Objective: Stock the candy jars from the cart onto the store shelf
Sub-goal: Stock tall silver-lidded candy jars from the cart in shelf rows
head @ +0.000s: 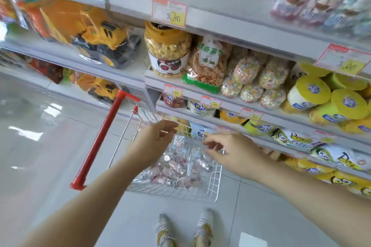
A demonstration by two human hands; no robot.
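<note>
White wire cart: mesh basket on glossy pale floor tiles, with a red tubular handle.
Candy jars: heaped inside the cart; small clear cylinders with silver caps and pink-and-white sweets.
Left hand: over the cart's left half, fingers loosely spread, holding nothing.
Right hand: over the cart's right side, fingers bent and apart, clasping nothing.
Store shelf: behind the cart; grey metal ledges.
Price tags: "3.80" and "3.00", red-bordered with yellow blocks, high above the cart.
Round jar: above the cart; amber lid, yellow puffs, sunglasses-face label.
</note>
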